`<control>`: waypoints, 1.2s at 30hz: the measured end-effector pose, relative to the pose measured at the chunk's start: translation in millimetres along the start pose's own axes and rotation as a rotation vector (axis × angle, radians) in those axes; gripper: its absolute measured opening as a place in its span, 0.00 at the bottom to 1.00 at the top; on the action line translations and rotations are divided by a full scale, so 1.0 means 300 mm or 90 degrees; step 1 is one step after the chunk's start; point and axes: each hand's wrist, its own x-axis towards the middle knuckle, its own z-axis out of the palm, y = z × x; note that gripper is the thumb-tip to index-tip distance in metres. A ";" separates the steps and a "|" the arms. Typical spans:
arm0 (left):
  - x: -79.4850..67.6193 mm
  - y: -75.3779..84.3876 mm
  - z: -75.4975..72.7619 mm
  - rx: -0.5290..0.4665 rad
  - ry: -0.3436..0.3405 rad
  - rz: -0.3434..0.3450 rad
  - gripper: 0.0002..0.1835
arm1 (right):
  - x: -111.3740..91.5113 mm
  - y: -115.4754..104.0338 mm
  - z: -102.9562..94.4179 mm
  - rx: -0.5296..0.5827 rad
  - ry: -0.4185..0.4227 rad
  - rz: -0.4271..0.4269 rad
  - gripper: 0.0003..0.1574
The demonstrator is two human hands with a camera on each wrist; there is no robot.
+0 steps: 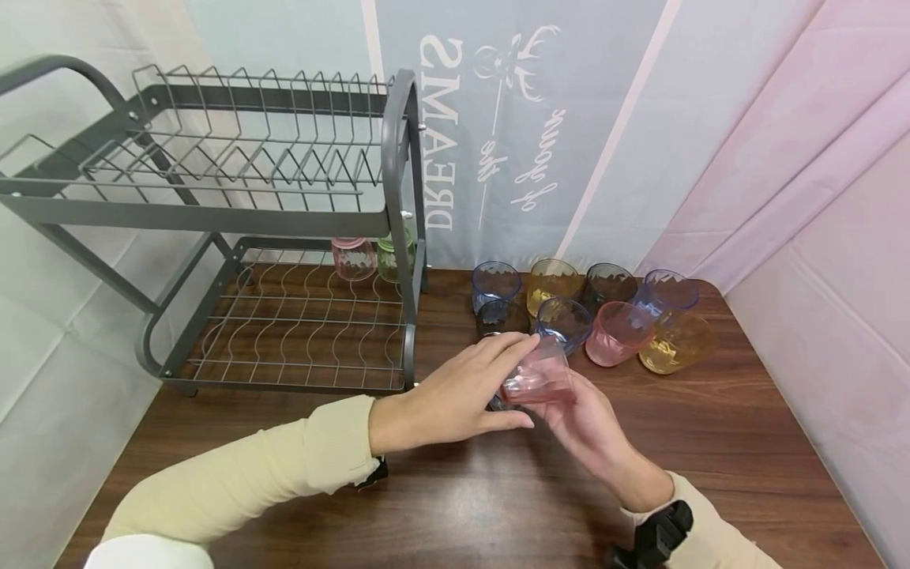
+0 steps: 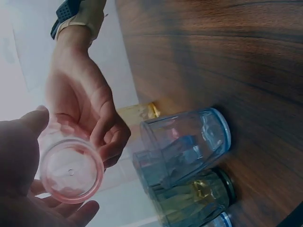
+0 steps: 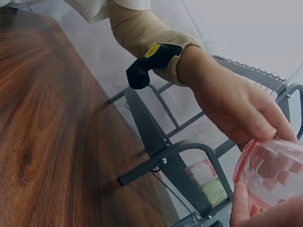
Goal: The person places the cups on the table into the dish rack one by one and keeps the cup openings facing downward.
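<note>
A clear pink glass [image 1: 538, 373] is held tilted above the table, between both hands. My right hand [image 1: 588, 427] grips it from the right, fingers curled round its side. From the left, my left hand [image 1: 455, 387] reaches over with fairly straight fingers near or touching the glass; its thumb sticks out below. In the left wrist view the round base of the pink glass [image 2: 71, 171] faces the camera, between the left thumb and fingers. In the right wrist view the left thumb lies close to the rounded edge of the pink glass [image 3: 272, 171].
Behind the hands stand several tumblers, among them a blue glass [image 1: 563, 322], a pink one [image 1: 613, 336] and a yellow one [image 1: 671, 344]. At left is a two-tier dark metal rack [image 1: 284, 221], with pink [image 1: 354, 259] and green [image 1: 389, 259] glasses on its lower shelf.
</note>
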 end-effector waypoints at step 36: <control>-0.015 -0.033 -0.019 -0.065 0.065 -0.007 0.41 | -0.001 -0.021 -0.042 0.020 -0.101 0.026 0.26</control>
